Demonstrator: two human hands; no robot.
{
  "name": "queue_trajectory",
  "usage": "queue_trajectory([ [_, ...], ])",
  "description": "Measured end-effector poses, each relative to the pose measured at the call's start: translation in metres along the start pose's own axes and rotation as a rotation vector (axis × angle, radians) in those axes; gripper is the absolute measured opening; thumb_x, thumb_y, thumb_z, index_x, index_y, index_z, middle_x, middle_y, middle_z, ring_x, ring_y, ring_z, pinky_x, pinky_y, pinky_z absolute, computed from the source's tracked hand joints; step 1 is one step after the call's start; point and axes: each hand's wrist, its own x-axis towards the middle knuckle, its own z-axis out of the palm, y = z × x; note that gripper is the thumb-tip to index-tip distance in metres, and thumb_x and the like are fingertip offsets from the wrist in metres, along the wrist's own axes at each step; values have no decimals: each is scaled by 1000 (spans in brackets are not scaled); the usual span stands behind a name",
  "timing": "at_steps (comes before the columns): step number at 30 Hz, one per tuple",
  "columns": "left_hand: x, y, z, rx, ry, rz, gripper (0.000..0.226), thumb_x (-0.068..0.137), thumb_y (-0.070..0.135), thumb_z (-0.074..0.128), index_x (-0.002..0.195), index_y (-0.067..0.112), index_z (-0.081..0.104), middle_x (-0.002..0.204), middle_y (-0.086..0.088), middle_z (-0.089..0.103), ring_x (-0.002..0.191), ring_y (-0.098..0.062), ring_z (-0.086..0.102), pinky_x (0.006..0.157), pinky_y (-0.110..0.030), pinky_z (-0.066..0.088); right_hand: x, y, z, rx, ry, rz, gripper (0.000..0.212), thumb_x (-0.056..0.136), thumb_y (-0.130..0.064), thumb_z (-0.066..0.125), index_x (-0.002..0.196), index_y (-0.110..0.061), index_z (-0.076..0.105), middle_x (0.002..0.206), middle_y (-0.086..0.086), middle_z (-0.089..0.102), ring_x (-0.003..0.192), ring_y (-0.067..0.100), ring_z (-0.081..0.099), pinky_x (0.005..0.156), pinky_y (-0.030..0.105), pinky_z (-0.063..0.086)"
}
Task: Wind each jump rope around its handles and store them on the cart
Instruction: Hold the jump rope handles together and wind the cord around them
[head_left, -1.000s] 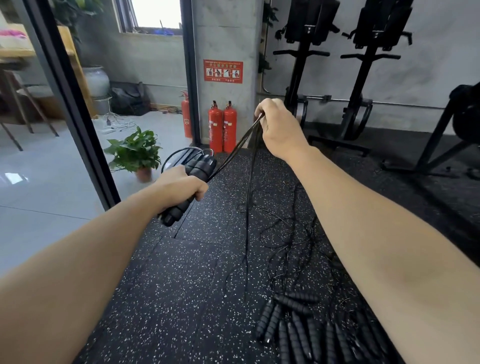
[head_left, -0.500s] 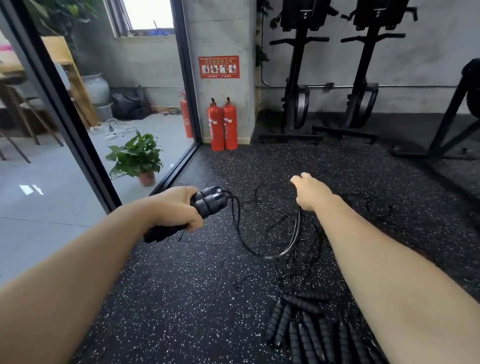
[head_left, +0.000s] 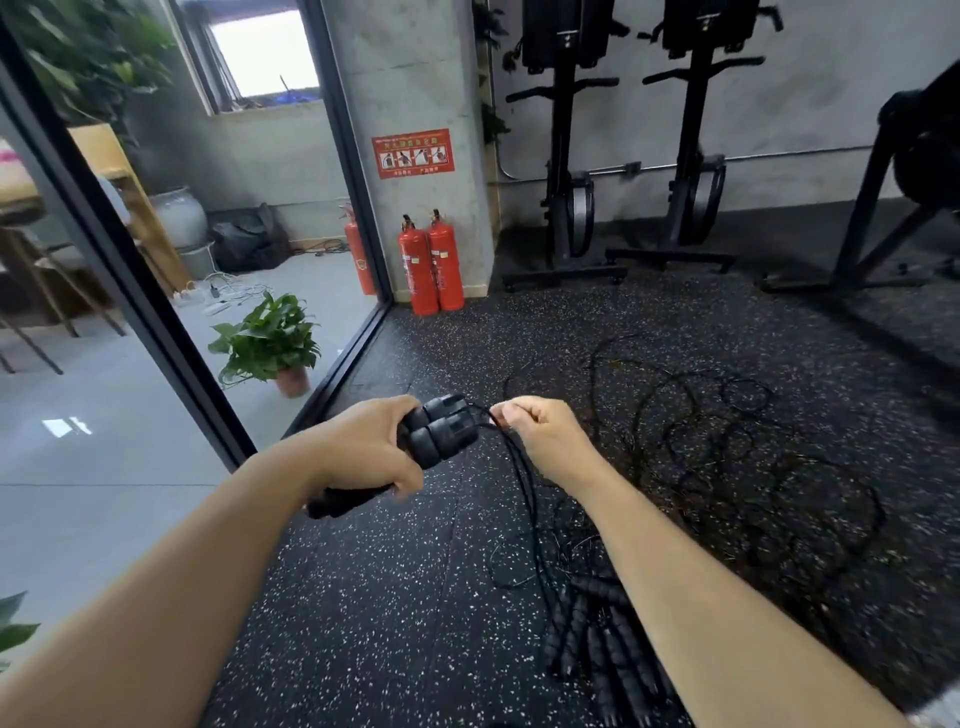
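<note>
Winding is proceeding; left hand (head_left: 363, 447) is clamping its fingers round the handles (head_left: 441, 434) at centre; right hand (head_left: 540, 431), at their three o'clock, is pinching the cord (head_left: 522, 483); next move is calling for a taut wrap over the handles.

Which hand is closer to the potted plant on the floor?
Left. The left hand, gripping the handles, sits just right of the potted plant; the right hand, pinching the rope, lies farther right, past the handles.
</note>
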Motion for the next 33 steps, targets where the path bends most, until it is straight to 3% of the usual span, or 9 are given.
queue_trajectory([
  [4, -17, 13, 11, -140, 35, 41, 66, 46, 19, 70, 108, 7, 53, 76, -5, 59, 58, -15, 56, 52, -30, 50, -28, 14, 15, 359, 125, 118, 34, 102, -22, 41, 85, -15, 70, 81, 4, 74, 88, 21, 64, 93, 39, 44],
  [7, -26, 21, 17, -255, 110, 76, 59, 49, 16, 71, 104, 7, 53, 72, -1, 58, 54, -13, 54, 50, -29, 48, -46, 10, 17, 603, 303, 131, 35, 104, -20, 37, 84, -8, 63, 67, 4, 65, 68, 17, 58, 76, 34, 44],
  [9, -32, 27, 22, -307, 152, 95, 48, 54, 13, 73, 97, 9, 53, 70, 2, 56, 53, -12, 53, 52, -29, 48, -57, 9, 17, 606, 426, 117, 35, 103, -23, 40, 78, -8, 60, 63, 1, 55, 57, 13, 47, 60, 33, 39],
  [12, -40, 37, 32, -356, 191, 107, 45, 54, 16, 73, 93, 11, 53, 66, 5, 55, 51, -11, 51, 52, -28, 45, -67, 7, 10, 389, 512, 87, 39, 100, -32, 46, 67, -13, 56, 50, -8, 42, 50, 11, 35, 54, 34, 30],
  [17, -46, 48, 48, -337, 255, 164, 44, 48, 27, 75, 85, 15, 52, 65, 6, 56, 54, -12, 52, 55, -29, 45, -80, -4, -8, 27, 435, 134, 42, 94, -36, 49, 57, -18, 56, 38, -11, 44, 46, 12, 42, 54, 30, 34],
  [22, -48, 63, 67, -335, 252, 232, 46, 51, 27, 76, 90, 13, 55, 71, 2, 60, 57, -12, 53, 57, -30, 47, -90, -21, -18, -124, 279, 115, 46, 90, -27, 51, 45, -23, 54, 37, -8, 43, 44, 10, 35, 49, 28, 24],
  [24, -49, 69, 71, -337, 260, 244, 48, 52, 31, 79, 92, 15, 57, 75, 1, 64, 60, -11, 56, 59, -30, 49, -92, -24, -21, -125, 240, 87, 47, 89, -25, 54, 42, -28, 54, 35, -9, 39, 44, 12, 29, 50, 28, 22],
  [28, -51, 74, 73, -281, 313, 262, 49, 63, 38, 89, 94, 21, 55, 84, 7, 65, 69, -5, 58, 57, -17, 41, -93, -20, -27, -3, 194, 30, 47, 85, -30, 58, 40, -22, 47, 40, -10, 37, 52, 16, 33, 56, 34, 28],
  [33, -58, 80, 70, -276, 345, 256, 49, 70, 50, 83, 98, 27, 50, 89, 13, 62, 76, 1, 57, 55, -11, 37, -88, -20, -29, -6, 138, 31, 42, 75, -51, 57, 52, -17, 48, 51, -5, 43, 58, 17, 34, 58, 38, 31],
])
